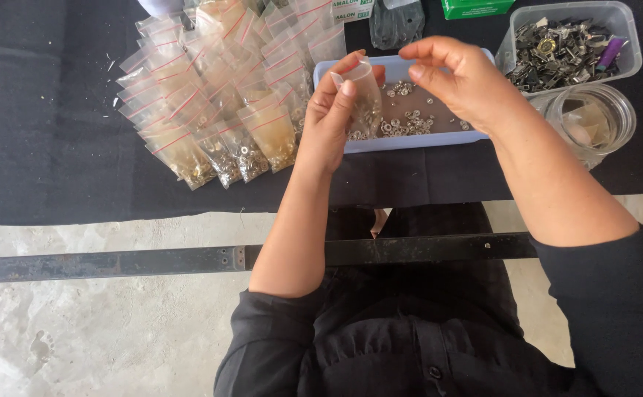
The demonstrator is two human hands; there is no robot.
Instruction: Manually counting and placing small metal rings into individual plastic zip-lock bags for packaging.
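Observation:
My left hand [331,117] holds a small clear plastic bag [366,95] upright over the near left corner of a pale blue tray [410,141]. The bag has small metal parts at its bottom. My right hand [460,79] hovers just right of the bag's mouth, thumb and forefinger pinched together; whether something tiny sits between them I cannot tell. The tray holds loose small metal washers [408,117].
A heap of filled small zip bags with red seal lines [222,88] lies left of the tray on the black table cloth [49,132]. At the right stand a clear tub of metal pieces [568,44] and an empty glass jar [590,117]. A green box [476,7] sits at the back.

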